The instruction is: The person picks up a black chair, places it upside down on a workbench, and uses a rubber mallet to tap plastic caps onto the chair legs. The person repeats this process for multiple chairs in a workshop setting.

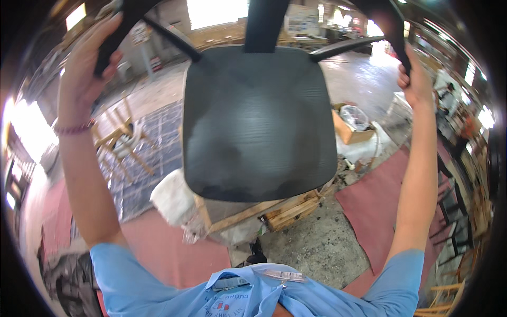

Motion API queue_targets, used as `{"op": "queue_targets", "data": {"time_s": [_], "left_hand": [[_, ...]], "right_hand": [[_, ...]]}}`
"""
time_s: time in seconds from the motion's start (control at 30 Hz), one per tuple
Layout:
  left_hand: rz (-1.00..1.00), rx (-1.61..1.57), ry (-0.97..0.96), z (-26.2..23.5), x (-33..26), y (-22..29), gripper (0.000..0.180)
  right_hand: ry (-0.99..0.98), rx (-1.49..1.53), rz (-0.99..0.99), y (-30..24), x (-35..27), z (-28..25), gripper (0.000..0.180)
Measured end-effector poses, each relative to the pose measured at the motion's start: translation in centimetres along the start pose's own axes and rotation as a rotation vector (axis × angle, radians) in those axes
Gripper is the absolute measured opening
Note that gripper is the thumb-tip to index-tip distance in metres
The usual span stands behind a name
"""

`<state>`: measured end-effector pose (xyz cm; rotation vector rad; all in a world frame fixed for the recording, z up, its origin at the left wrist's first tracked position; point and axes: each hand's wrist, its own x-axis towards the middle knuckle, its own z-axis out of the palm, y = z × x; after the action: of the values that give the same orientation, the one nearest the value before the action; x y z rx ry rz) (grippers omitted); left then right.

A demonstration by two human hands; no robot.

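A black wooden chair fills the middle of the view, its broad seat facing me with darker, dull patches on the surface. Its curved arm rail runs along the top of the picture, joined to the seat by a wide central slat and a thin strut on either side. My left hand is wrapped round the rail's left end. Round the right end closes my right hand, its fingers partly hidden by the rail. Below the seat shows a wooden-framed stand; whether the chair rests on it is hidden.
Beside the stand hangs a white padded bundle. A cardboard box with a plastic bag stands beyond it. Pale wooden chair frames are at left on a dark sheet. Red mats cover parts of the floor. People are at far right.
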<state>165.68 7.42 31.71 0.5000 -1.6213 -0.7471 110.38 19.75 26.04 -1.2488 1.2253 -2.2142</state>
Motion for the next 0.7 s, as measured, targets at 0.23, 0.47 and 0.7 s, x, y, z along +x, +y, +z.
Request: {"op": "queue_targets", "data": {"time_s": [0.23,0.47,0.7], "left_hand": [[-0.01,-0.042,0.059,1.6,6.1,-6.8,0.044],[0.062,0.107,0.019,0.8,13.6,-11.1,0.049],[-0.046,0.32,0.396,-4.7,16.9,-19.5,0.046]], "right_hand": [[0.043,-0.168,-0.064,3.5,12.1,5.1,0.045],[-0.02,-0.167,-0.072,13.7,22.3,9.1,0.066],[-0.702,-0.659,0.376,30.2,13.8,6.3,0.096]]}}
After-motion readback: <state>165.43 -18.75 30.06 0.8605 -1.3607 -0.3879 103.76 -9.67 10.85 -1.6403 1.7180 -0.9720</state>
